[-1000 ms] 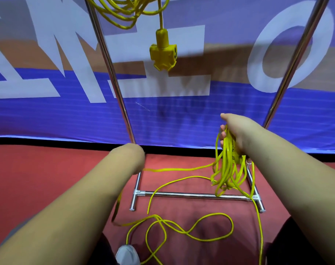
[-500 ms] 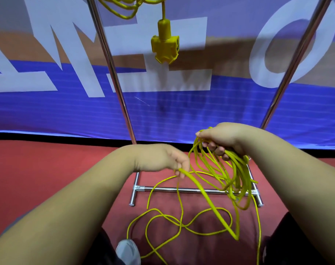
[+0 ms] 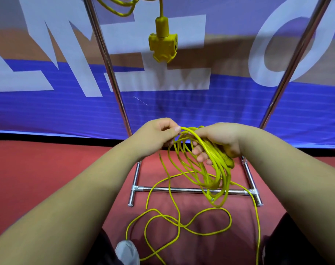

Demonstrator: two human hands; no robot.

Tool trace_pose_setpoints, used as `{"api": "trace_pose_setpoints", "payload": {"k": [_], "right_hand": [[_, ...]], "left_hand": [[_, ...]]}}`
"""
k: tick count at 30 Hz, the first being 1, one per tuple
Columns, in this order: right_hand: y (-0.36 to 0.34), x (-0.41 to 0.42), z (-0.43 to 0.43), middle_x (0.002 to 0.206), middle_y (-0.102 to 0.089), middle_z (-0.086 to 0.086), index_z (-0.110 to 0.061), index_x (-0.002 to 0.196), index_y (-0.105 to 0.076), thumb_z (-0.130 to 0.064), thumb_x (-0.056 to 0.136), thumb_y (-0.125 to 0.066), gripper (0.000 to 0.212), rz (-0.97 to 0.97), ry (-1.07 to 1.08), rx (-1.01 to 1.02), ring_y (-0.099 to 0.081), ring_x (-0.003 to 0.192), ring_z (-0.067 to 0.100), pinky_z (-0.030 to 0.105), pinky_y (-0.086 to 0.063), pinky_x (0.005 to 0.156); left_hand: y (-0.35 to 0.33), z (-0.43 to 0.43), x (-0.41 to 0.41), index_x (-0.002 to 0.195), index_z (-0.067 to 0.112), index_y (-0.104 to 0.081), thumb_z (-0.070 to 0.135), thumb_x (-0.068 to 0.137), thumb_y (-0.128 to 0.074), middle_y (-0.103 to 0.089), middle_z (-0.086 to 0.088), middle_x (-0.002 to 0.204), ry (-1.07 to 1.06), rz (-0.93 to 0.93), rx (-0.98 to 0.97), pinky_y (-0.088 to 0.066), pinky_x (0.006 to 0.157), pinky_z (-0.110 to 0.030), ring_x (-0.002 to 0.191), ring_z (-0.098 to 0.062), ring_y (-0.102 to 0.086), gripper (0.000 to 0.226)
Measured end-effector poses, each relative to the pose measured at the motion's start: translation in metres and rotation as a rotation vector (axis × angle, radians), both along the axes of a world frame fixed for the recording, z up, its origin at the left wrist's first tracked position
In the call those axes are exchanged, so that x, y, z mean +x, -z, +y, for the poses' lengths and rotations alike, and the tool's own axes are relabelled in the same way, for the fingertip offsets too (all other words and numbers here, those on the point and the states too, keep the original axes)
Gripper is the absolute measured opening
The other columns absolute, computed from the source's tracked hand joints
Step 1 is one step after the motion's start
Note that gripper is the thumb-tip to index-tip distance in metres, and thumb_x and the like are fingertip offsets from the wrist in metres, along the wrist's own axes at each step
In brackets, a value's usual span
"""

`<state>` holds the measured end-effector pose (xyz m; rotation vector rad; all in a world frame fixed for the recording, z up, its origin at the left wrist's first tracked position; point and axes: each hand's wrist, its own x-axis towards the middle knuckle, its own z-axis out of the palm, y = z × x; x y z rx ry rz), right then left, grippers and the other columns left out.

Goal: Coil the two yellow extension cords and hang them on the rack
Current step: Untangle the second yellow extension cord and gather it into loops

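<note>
In comes the left hand (image 3: 157,135): 1 second ago it sat low and apart, now it pinches a fresh loop against the coil (image 3: 210,169) that the right hand (image 3: 222,139) grips at centre frame. Another turn goes on, so cord 2 looks roughly half gathered. The slack (image 3: 180,224) snakes over the red floor (image 3: 38,178) at 6 o'clock. Cord 1 (image 3: 161,8) hangs from the rack (image 3: 105,60) at 12 o'clock, its socket block (image 3: 163,46) dangling, though the top bar is cut off. The slack runs out of frame at 5 o'clock, and its plug can't be made out.
</note>
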<state>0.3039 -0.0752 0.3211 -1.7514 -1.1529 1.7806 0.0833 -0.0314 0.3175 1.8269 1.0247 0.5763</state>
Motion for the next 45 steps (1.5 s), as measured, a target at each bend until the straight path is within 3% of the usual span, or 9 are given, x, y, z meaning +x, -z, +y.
{"api": "trace_pose_setpoints", "payload": {"k": [7, 11, 15, 21, 28, 32, 39, 42, 45], "right_hand": [[-0.005, -0.001, 0.001, 0.064, -0.054, -0.002, -0.015, 0.087, -0.059, -0.063, 0.099, -0.059, 0.049, 0.176, 0.027, -0.032, -0.054, 0.051, 0.015, 0.033, -0.053, 0.057], [-0.009, -0.004, 0.001, 0.06, -0.038, -0.009, -0.028, 0.092, -0.055, -0.054, 0.093, -0.073, 0.032, 0.189, 0.051, 0.044, -0.034, 0.043, 0.007, 0.024, -0.038, 0.047], [-0.009, -0.002, 0.003, 0.059, -0.032, -0.011, -0.029, 0.077, -0.051, -0.035, 0.098, -0.071, 0.029, 0.262, 0.18, 0.104, -0.027, 0.039, 0.005, 0.021, -0.03, 0.045], [-0.026, 0.018, 0.008, 0.052, -0.026, -0.012, -0.028, 0.075, -0.047, -0.031, 0.097, -0.065, 0.028, 0.443, 0.324, 0.061, -0.021, 0.036, 0.004, 0.02, -0.027, 0.039], [-0.029, 0.018, 0.005, 0.054, -0.03, -0.01, -0.022, 0.076, -0.053, -0.038, 0.096, -0.065, 0.028, 0.373, 0.224, 0.052, -0.028, 0.037, 0.007, 0.023, -0.032, 0.044], [-0.025, 0.016, 0.005, 0.056, -0.031, -0.01, -0.025, 0.077, -0.051, -0.044, 0.093, -0.071, 0.032, 0.322, 0.153, 0.031, -0.03, 0.04, 0.008, 0.023, -0.032, 0.047], [-0.033, 0.015, -0.001, 0.055, -0.022, -0.011, -0.024, 0.065, -0.061, -0.046, 0.091, -0.074, 0.036, 0.314, 0.085, 0.012, -0.023, 0.036, 0.006, 0.022, -0.021, 0.041], [-0.037, 0.017, -0.003, 0.052, -0.021, -0.011, -0.025, 0.063, -0.052, -0.047, 0.082, -0.078, 0.039, 0.355, 0.044, 0.01, -0.023, 0.034, 0.005, 0.022, -0.019, 0.04], [-0.039, 0.017, -0.005, 0.049, -0.021, -0.011, -0.026, 0.066, -0.047, -0.048, 0.079, -0.077, 0.04, 0.352, 0.01, 0.042, -0.023, 0.033, 0.006, 0.022, -0.021, 0.039]], "left_hand": [[0.008, 0.013, -0.003, 0.086, 0.017, -0.071, 0.04, 0.102, -0.065, -0.071, 0.007, 0.073, -0.102, 0.087, 0.084, -0.043, 0.063, -0.024, 0.058, -0.002, -0.056, 0.028], [0.015, 0.02, -0.007, 0.088, 0.022, -0.07, 0.043, 0.102, -0.064, -0.068, 0.006, 0.076, -0.012, 0.264, 0.135, -0.044, 0.062, -0.023, 0.063, -0.003, -0.054, 0.026], [0.041, 0.029, -0.013, 0.091, 0.027, -0.063, 0.037, 0.104, -0.061, -0.069, 0.002, 0.095, 0.159, 0.582, 0.128, -0.049, 0.083, -0.033, 0.09, -0.015, -0.062, 0.016], [0.087, 0.041, -0.024, 0.107, 0.016, -0.063, 0.031, 0.108, -0.052, -0.069, -0.007, 0.108, 0.063, 0.883, 0.12, -0.049, 0.088, -0.037, 0.103, -0.028, -0.063, 0.018], [0.093, 0.054, -0.016, 0.091, 0.025, -0.063, 0.02, 0.109, -0.044, -0.07, -0.001, 0.077, -0.337, 0.308, 0.053, -0.054, 0.068, -0.033, 0.075, -0.022, -0.067, 0.026], [0.077, 0.057, -0.01, 0.101, 0.031, -0.07, 0.024, 0.109, -0.046, -0.063, 0.0, 0.076, -0.275, 0.297, 0.144, -0.055, 0.073, -0.037, 0.074, -0.019, -0.063, 0.026], [0.073, 0.045, 0.002, 0.121, 0.016, -0.058, 0.026, 0.1, -0.063, -0.066, 0.003, 0.093, -0.21, 0.326, -0.068, -0.047, 0.067, -0.034, 0.075, -0.016, -0.057, 0.024], [0.059, 0.04, 0.006, 0.136, 0.013, -0.059, -0.003, 0.066, -0.058, -0.066, -0.004, 0.11, -0.105, -0.041, -0.313, -0.042, 0.061, -0.028, 0.071, -0.01, -0.057, 0.072], [0.037, 0.046, 0.007, 0.151, 0.027, -0.047, 0.003, 0.059, -0.06, -0.053, -0.002, 0.147, 0.046, -0.273, -0.422, -0.051, 0.088, -0.039, 0.116, -0.011, -0.064, 0.096]]}}
